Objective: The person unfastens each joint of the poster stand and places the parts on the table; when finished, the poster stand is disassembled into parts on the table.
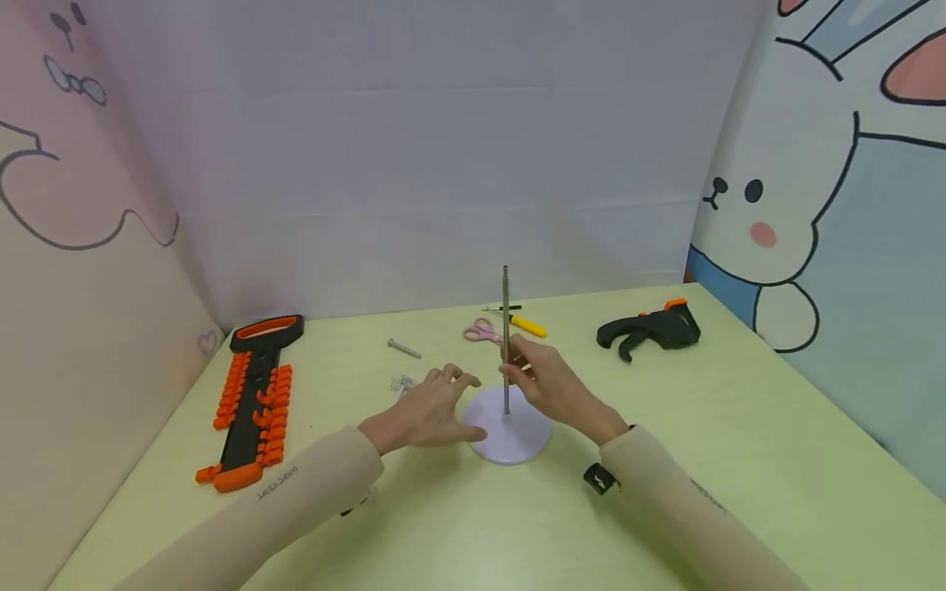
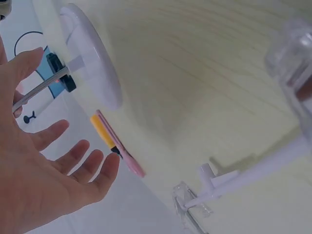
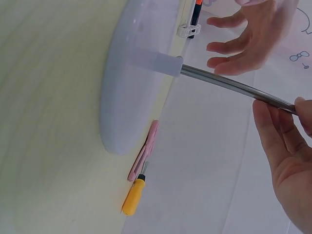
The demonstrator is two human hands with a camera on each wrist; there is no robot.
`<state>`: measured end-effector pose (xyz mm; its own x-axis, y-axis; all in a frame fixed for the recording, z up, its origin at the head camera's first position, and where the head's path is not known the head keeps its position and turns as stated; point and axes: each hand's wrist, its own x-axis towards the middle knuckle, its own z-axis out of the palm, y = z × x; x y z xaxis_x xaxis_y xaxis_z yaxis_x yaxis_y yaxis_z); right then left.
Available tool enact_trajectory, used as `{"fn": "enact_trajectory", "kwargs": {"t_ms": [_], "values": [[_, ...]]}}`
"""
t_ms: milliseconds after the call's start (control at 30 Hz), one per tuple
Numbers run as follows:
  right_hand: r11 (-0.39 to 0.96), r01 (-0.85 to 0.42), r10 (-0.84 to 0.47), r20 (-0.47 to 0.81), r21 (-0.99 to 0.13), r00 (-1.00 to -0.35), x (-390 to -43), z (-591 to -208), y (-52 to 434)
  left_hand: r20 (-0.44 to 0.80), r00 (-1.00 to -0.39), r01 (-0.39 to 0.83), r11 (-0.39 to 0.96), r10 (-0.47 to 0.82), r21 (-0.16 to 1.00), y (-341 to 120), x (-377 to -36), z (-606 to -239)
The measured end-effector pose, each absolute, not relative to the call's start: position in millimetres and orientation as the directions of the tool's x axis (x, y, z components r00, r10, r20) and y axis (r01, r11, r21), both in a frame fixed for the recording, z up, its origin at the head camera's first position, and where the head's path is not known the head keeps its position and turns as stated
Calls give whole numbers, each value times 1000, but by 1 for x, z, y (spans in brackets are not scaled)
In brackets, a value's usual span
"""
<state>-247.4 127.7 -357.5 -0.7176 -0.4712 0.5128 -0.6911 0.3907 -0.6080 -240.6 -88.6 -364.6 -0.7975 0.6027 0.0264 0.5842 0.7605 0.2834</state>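
Note:
A thin metal rod [image 1: 506, 300] stands upright in the middle of a round white base [image 1: 510, 446]. My right hand [image 1: 556, 390] pinches the rod between thumb and fingertips, partway up. In the right wrist view, the rod's lower end sits in the white collar [image 3: 168, 64] of the base. My left hand [image 1: 429, 410] hovers beside the base's left edge, fingers spread and loosely bent, holding nothing. Below that hand, in the left wrist view, lies a white plastic stem [image 2: 263, 165] with clear plastic pieces [image 2: 187, 202] at its end.
Behind the base lie pink scissors [image 1: 480, 331] and a yellow-handled screwdriver [image 1: 529, 326]. A short metal rod [image 1: 405, 348] lies left of them. A black rack with orange clips [image 1: 254, 386] is at the left, a black trigger-handled tool [image 1: 658, 328] at the right. A white wall closes the back.

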Motion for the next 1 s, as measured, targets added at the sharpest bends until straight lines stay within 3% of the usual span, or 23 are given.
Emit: {"fn": "enact_trajectory", "kwargs": {"t_ms": [200, 500, 1000], "values": [[388, -687, -472, 508, -614, -721, -246, -358, 130, -62, -800, 553, 774, 596, 307, -78, -249, -374], [393, -697, -475, 516, -600, -713, -247, -358, 128, -144, -758, 568, 752, 636, 335, -73, -257, -385], [378, -688, -478, 505, -620, -718, -250, -361, 129, -119, -702, 616, 683, 702, 394, -64, -272, -386]]}}
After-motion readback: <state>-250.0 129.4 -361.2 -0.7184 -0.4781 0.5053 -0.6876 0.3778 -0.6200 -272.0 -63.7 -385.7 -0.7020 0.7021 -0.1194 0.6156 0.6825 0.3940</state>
